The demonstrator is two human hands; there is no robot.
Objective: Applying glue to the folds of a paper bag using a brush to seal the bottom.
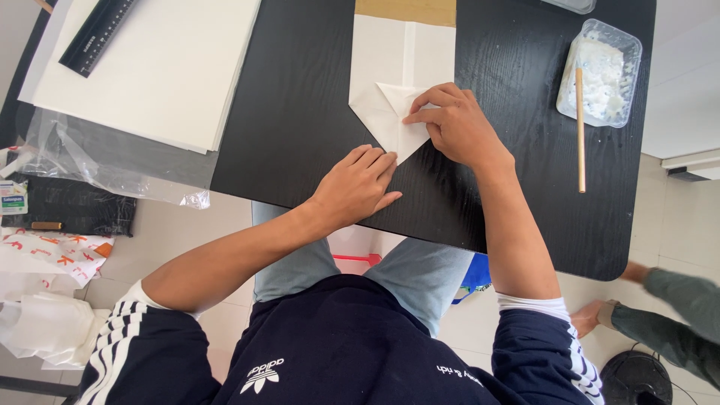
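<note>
White paper sheet [397, 75]: on black table [300, 112], near end folded to a point; upper part still flat. Right hand [457, 127]: fingertips bent, pressing the folded flap. Left hand [358, 184]: fingers flat, together, holding the tip. Beyond right fingers: paste tub [600, 71], stick [580, 127].

The paper [397, 90] lay on the table [300, 112], near its middle. The right hand [454, 124] rested on the paper's folded corner. The left hand [356, 184] lay flat on the table, just left of that corner and nearer the person. A stack of sheets [157, 67] sat far to the left, with a ruler [97, 34] on top. A tub [600, 71] stood far to the right. A stick [580, 127] leaned on the tub and reached down onto the table.
</note>
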